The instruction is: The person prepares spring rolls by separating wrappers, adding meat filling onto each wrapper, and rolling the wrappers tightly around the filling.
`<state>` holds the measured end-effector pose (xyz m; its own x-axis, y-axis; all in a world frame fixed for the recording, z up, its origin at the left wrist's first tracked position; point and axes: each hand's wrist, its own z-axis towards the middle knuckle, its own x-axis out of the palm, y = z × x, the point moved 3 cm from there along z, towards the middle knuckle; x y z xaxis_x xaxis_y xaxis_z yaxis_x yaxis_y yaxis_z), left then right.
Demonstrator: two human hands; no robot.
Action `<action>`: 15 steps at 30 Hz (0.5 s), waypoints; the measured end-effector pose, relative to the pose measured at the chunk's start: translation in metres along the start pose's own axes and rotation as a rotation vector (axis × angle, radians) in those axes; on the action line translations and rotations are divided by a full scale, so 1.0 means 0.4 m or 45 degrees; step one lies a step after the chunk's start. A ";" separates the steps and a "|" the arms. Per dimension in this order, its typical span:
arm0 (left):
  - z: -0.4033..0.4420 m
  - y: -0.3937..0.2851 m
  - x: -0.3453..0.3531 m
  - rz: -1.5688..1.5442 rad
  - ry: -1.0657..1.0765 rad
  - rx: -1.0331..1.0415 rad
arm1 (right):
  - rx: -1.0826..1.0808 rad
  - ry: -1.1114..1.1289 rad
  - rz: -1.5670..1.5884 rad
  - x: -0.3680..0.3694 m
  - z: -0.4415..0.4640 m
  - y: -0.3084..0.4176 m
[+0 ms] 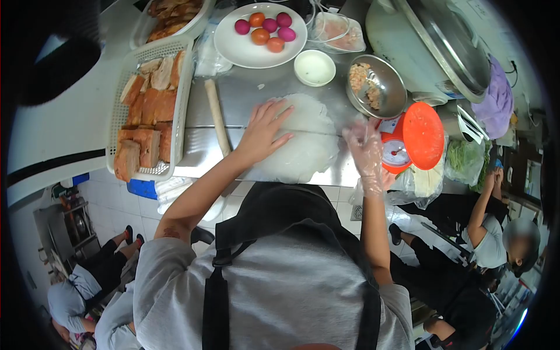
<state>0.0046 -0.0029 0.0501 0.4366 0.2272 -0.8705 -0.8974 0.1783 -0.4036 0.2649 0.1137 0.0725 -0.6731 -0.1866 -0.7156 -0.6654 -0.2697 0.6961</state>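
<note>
Two thin, pale, translucent round wrappers (303, 158) lie flat on the steel table (201, 153), one beyond the other and meeting along a dark line. My left hand (265, 131) is bare, its fingers spread over the left side of the wrappers. Just past their right edge, my right hand (364, 149) wears a clear plastic glove, fingers apart and low over the table, with no object visible in it. Beside it stands a red kitchen scale (396, 154) with a round dial and an orange-red pan (423, 136). A wooden rolling pin (217, 116) rests left of my left hand.
At left, a white basket (185, 111) holds roasted meat slabs. Behind are a plate (227, 49) of coloured eggs, a small white bowl (315, 68), a steel bowl (392, 79) with filling and a large lidded pot (402, 44). Bagged greens (465, 160) lie right. Co-workers are on both sides.
</note>
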 end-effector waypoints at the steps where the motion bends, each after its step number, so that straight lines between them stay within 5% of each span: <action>1: 0.036 -0.008 0.011 -0.212 0.061 -0.074 | -0.102 -0.069 0.003 -0.018 0.040 0.026; 5: 0.241 -0.100 0.138 -1.027 0.192 -0.449 | -0.321 -0.266 -0.283 -0.016 0.271 0.012; 7: 0.340 -0.116 0.236 -1.406 0.242 -0.693 | 0.010 0.033 -0.553 0.019 0.367 -0.025; 11: 0.437 -0.111 0.297 -1.595 0.247 -0.762 | 0.271 0.506 -0.548 0.064 0.445 -0.144; 15: 0.438 -0.107 0.280 -1.728 0.354 -0.786 | 0.272 0.356 -0.647 0.053 0.442 -0.067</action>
<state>0.1029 0.1828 0.0194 0.9674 0.0306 0.2513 0.2468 -0.3351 -0.9093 0.2115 0.2841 0.0487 -0.1641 -0.3329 -0.9286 -0.9500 -0.2003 0.2397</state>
